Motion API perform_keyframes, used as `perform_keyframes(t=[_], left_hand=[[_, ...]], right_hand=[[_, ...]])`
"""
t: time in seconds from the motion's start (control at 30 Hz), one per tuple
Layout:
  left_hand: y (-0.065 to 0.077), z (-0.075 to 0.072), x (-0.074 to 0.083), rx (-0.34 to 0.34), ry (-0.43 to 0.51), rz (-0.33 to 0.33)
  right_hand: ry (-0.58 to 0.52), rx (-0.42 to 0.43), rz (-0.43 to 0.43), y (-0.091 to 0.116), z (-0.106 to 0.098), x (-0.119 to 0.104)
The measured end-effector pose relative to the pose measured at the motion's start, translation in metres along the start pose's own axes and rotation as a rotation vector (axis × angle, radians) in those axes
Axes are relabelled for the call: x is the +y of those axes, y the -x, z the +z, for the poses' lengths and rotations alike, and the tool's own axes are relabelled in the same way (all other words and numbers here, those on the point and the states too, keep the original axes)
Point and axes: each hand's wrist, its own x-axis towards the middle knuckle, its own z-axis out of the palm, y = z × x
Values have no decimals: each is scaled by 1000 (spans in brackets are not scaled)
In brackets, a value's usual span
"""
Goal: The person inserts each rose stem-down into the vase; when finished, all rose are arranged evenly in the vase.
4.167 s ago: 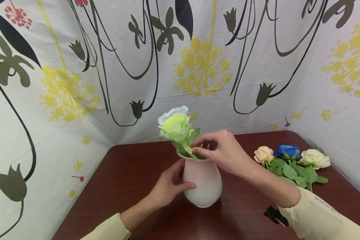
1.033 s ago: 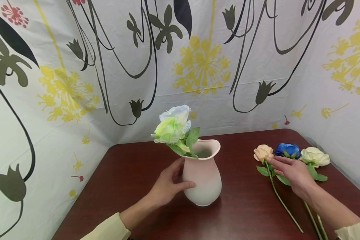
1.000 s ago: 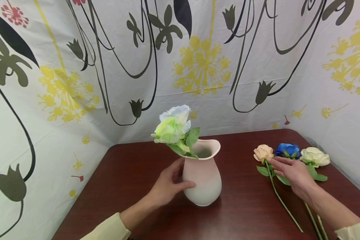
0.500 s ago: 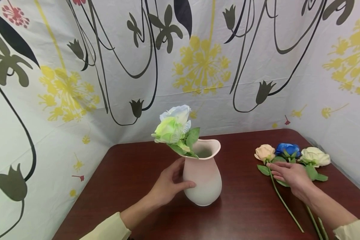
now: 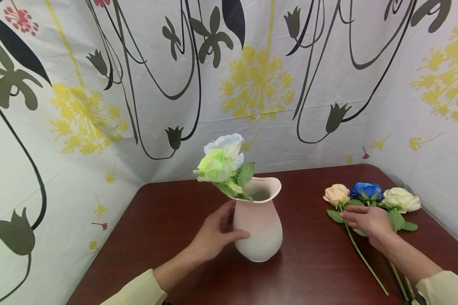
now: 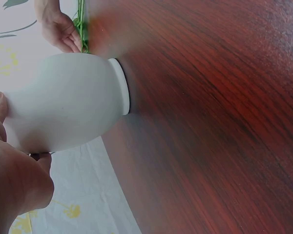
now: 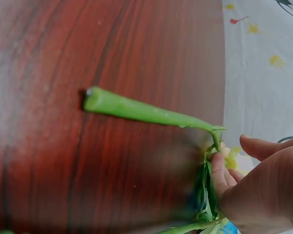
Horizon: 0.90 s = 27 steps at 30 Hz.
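A white vase [image 5: 258, 235] with a faint pink tint stands upright on the table. My left hand [image 5: 215, 233] grips its left side, thumb across the front and fingers behind. Leaning left out of its mouth are a pale green rose [image 5: 215, 165] and a bluish-white rose [image 5: 230, 144]. At the right, my right hand [image 5: 368, 220] reaches a peach rose [image 5: 336, 195] lying on the table; its fingertips touch the stem just below the bloom. In the right wrist view the thumb stands apart from the fingers beside the green stem [image 7: 146, 112].
A blue rose [image 5: 366, 190] and a cream rose [image 5: 400, 200] lie right of the peach one, their stems partly under my right forearm. The dark red wooden table [image 5: 168, 220] has a back edge against a patterned cloth [image 5: 156, 110].
Earlier my right hand was at the roses in the vase; it has since moved right to the peach rose. Lately its fingers slid slightly down the stem. My left hand stays on the vase.
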Motion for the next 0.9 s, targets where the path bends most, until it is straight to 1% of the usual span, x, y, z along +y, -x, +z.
perform_keyframes(t=[0.17, 0.3, 0.43, 0.63, 0.77, 0.9], left_hand=[[0, 0, 0, 1, 0, 1], [0, 0, -1, 2, 4, 1], [0, 0, -1, 5, 4, -5], [0, 0, -1, 7, -2, -11], [0, 0, -1, 8, -8, -15], [0, 0, -1, 10, -10, -19]], right_hand=[[-2, 52, -36, -3, 2, 3], [-9, 82, -45, -7, 4, 4], [32, 110, -50, -11, 8, 4], [84, 164, -82, -16, 14, 5], [110, 166, -86, -16, 14, 4], [81, 123, -81, -14, 10, -1]])
